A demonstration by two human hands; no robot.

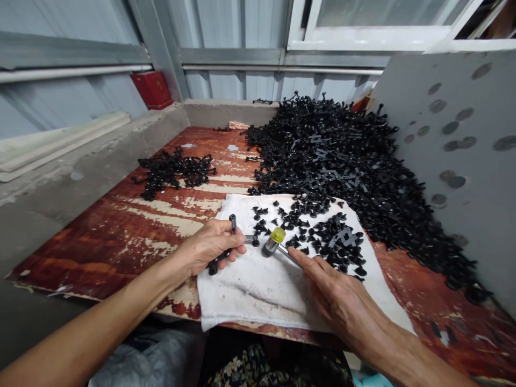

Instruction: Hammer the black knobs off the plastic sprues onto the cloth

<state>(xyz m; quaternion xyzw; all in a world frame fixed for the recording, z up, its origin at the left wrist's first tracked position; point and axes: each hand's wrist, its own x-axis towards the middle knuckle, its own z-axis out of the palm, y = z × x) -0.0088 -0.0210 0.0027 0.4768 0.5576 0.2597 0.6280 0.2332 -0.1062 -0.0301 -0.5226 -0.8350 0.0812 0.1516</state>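
Left hand: the left hand [212, 244] is curled shut on a black plastic part [233, 220], a thin stem that sticks out above the knuckles and again below the palm, pressed down onto the cloth.

Right hand: the right hand [338, 301] is closed loosely on the thin handle of a small hammer [273, 243], fingers lying long over it (the grip underneath is hidden).

Hammer head: metal with a yellow cap, tilted, just beside the fingertips of the left hand and right above the cloth.

Between the hands: a short metal piece [250, 238] and a small black bit lie on the cloth; what they are I cannot tell.

Doing it well: as I judge it, the stem should be pinned flat so it cannot roll, the left fingertips kept back from the head, and the strokes kept short and square, since the plastic looks thin.

Cloth: a stained white cloth [250, 290] is spread under both hands, with loose black parts [322, 236] scattered on its far half.

Counter: a worn red counter [121, 236] carries the cloth, a large heap [355, 161] of black parts touching its far right edge, and a small heap [173, 172] well apart to the left.

Beyond: a red box [152, 88] sits on the ledge, and a spotted grey board [463, 161] stands at the right.
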